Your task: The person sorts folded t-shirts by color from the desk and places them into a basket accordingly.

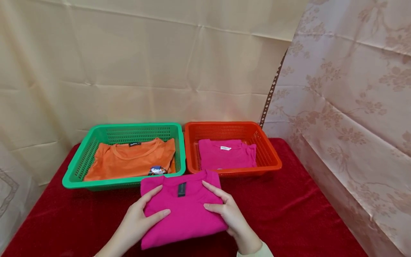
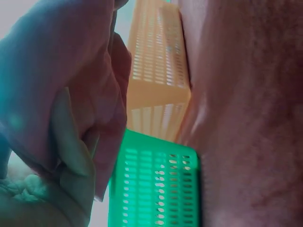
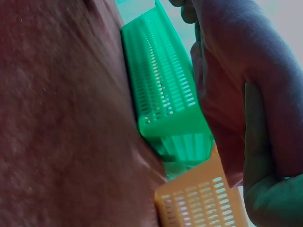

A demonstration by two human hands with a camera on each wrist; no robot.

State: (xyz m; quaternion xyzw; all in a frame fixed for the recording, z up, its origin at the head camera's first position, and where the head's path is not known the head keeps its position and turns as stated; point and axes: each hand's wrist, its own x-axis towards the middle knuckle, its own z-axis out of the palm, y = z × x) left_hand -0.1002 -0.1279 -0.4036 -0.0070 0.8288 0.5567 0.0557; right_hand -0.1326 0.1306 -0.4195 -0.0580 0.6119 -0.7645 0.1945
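A folded magenta T-shirt (image 1: 186, 217) with a dark neck label is held up in front of the two baskets. My left hand (image 1: 141, 216) grips its left side, thumb on top and the other fingers partly underneath. On the opposite side my right hand (image 1: 229, 210) grips it the same way. In the left wrist view the fingers (image 2: 73, 142) curl under the hanging cloth; the right wrist view shows the right fingers (image 3: 258, 137) also beneath it. The shirt's far edge overlaps the front rims of both baskets in the head view.
A green basket (image 1: 125, 182) at left holds a folded orange T-shirt (image 1: 135, 159). Beside it, a red basket (image 1: 271, 167) holds another folded magenta T-shirt (image 1: 228, 157). Both stand on a dark red velvet cloth (image 1: 289, 210). A beige curtain (image 1: 144, 64) hangs behind, a floral one (image 1: 353, 107) at right.
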